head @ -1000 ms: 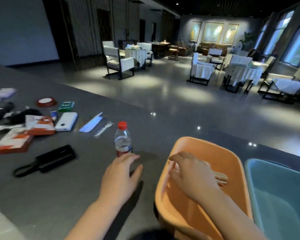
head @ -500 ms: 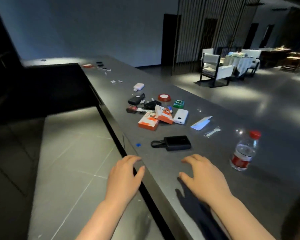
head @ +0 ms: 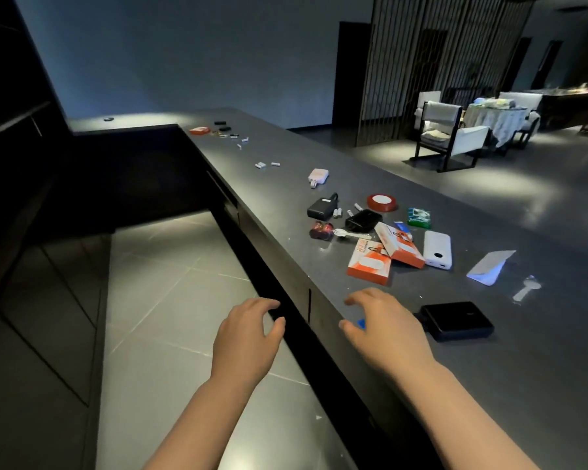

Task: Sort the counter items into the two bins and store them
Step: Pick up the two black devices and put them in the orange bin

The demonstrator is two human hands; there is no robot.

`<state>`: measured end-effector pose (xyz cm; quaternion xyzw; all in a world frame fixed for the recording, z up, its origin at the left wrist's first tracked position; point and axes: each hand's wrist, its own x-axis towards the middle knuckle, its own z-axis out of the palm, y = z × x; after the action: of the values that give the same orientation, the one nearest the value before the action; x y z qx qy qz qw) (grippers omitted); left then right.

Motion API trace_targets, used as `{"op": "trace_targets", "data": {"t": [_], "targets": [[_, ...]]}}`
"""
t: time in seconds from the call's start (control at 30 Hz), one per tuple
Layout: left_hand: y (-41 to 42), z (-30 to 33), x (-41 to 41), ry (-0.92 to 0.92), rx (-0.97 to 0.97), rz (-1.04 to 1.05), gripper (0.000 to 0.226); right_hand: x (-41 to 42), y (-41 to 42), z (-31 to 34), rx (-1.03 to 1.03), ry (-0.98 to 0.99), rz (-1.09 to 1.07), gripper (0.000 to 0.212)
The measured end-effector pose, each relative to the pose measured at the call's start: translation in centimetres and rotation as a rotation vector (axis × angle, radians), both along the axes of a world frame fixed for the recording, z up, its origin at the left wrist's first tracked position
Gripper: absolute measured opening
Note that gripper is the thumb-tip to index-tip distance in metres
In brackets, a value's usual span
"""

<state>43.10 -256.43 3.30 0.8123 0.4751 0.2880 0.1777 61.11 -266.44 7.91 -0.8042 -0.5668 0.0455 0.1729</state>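
- We stand at a long dark counter [head: 370,334] in a dim room, with white chairs [head: 450,137] far off across the floor.
- Our left hand [head: 243,337] hangs over the floor side of the counter edge. Its fingers are loose and hold nothing.
- Our right hand [head: 384,330] hovers low over the counter with fingers spread and lightly bent. It holds nothing too.
- A tiny blue piece [head: 361,323] sits just by our right thumb, and a black power bank [head: 455,320] lies just beside that hand.
- Farther up lie two orange boxes [head: 384,257], a white power bank [head: 438,249], a red tape roll [head: 382,202], a green pack [head: 419,217] and a black charger [head: 320,208].
- More small bits lie far down the counter.
- We cannot see the two bins here.
- We think the next job is to pick up the near things first.
- We should grab the black power bank by its long sides, so it does not slip.
- The tiny blue piece needs a careful pinch with thumb and finger.
- We should take few things each trip, so nothing drops off the edge.
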Motion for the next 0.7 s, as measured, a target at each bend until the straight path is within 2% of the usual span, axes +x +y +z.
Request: {"op": "trace_targets", "data": {"t": [0.4,0.7], "targets": [[19.7,-0.1,1.2,0.017,0.020,0.124,0.028,1.6,21.9,-1.2,-0.023,-0.037,0.113,0.042],[36.7,0.3,-1.8,0.022,0.013,0.205,0.029,-0.9,40.4,-1.2,0.017,-0.048,0.190,0.037]]}}
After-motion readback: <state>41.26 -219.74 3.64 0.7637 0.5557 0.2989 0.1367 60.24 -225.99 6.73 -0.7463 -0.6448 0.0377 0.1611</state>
